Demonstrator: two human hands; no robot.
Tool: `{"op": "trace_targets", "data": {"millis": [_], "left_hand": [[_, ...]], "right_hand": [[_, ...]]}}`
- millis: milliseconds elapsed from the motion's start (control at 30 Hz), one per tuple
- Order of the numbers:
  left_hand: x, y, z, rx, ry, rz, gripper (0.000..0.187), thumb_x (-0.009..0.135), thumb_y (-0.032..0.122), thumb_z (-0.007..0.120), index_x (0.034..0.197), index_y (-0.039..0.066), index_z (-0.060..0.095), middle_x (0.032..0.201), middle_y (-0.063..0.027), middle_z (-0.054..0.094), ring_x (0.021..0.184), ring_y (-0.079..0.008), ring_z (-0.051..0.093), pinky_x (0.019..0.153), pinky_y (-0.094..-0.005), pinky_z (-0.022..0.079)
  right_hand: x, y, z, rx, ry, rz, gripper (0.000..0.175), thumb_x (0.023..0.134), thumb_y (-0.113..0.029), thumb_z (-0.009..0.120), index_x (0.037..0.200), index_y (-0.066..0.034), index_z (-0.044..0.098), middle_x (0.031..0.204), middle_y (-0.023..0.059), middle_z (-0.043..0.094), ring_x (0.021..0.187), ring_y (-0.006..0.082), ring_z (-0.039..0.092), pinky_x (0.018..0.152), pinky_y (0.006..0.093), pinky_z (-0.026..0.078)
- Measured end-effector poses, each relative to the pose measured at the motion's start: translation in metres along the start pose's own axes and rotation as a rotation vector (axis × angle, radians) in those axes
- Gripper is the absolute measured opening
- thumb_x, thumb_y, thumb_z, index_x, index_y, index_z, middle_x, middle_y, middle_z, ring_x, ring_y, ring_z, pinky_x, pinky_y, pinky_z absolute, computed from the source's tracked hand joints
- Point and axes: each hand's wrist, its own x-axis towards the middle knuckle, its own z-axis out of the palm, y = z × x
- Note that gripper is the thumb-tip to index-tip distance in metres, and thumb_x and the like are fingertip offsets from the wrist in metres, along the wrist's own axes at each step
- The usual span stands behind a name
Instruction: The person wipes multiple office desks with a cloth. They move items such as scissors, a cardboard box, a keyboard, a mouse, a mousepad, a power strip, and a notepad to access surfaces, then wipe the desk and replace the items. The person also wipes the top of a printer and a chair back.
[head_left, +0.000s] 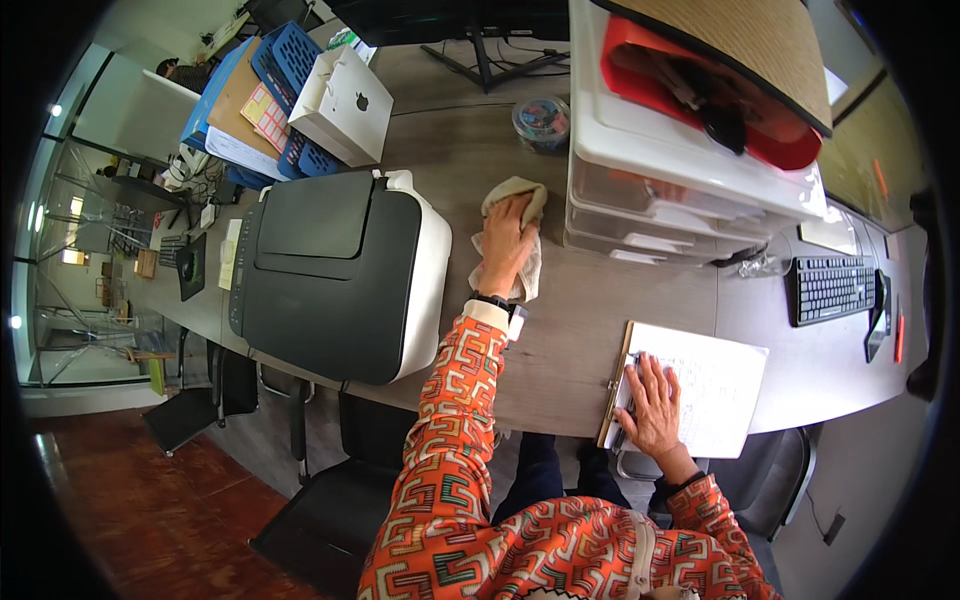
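My left hand (510, 240) presses down on a cream cloth (529, 270) on the grey wood-look desk (570, 307), between the printer and the drawer unit. Cloth shows above and below the fingers. My right hand (654, 405) lies flat, fingers spread, on a clipboard (624, 360) with written paper sheets (720, 382) at the desk's front edge. A black and white printer (330, 277) stands to the left of my left forearm. Beyond the cloth sits a round clear tub (541, 124) with small coloured things in it.
A white drawer unit (637, 195) holds a red tray (622, 60). A white paper bag (341, 105) and blue file holders (289, 56) stand behind the printer. A monitor stand (484, 67) is at the back, a black keyboard (832, 289) at right. Black chairs (330, 525) stand below; a person sits far left.
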Motion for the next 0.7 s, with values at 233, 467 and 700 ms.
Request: {"op": "trace_targets", "data": {"millis": [233, 467, 700], "left_hand": [[0.007, 0.013, 0.008, -0.075, -0.150, -0.001, 0.043, 0.086, 0.017, 0.056, 0.129, 0.011, 0.061, 0.126, -0.0137, 0.062, 0.117, -0.0380, 0.055, 0.104, -0.0473, 0.040], [-0.092, 0.055, -0.025, 0.054, -0.223, 0.036, 0.049, 0.091, 0.024, 0.060, 0.137, 0.011, 0.053, 0.134, -0.0127, 0.057, 0.125, -0.0365, 0.050, 0.112, -0.0502, 0.034], [-0.133, 0.105, -0.019, -0.057, -0.292, 0.041, 0.048, 0.091, 0.018, 0.059, 0.137, 0.006, 0.053, 0.135, -0.0154, 0.057, 0.126, -0.0358, 0.050, 0.112, -0.0485, 0.036]], "right_hand": [[-0.003, 0.003, 0.003, -0.009, 0.031, -0.014, 0.078, 0.090, -0.046, 0.061, 0.155, -0.0120, 0.034, 0.164, 0.0150, 0.025, 0.153, 0.0281, 0.021, 0.123, 0.0490, 0.009], [-0.003, 0.004, 0.007, -0.008, 0.103, -0.030, 0.077, 0.091, -0.047, 0.060, 0.155, -0.0125, 0.034, 0.164, 0.0129, 0.025, 0.153, 0.0263, 0.020, 0.123, 0.0471, 0.009], [-0.021, 0.001, 0.008, 0.018, 0.065, -0.022, 0.076, 0.092, -0.049, 0.058, 0.155, -0.0140, 0.034, 0.164, 0.0103, 0.026, 0.152, 0.0243, 0.022, 0.124, 0.0458, 0.011]]}}
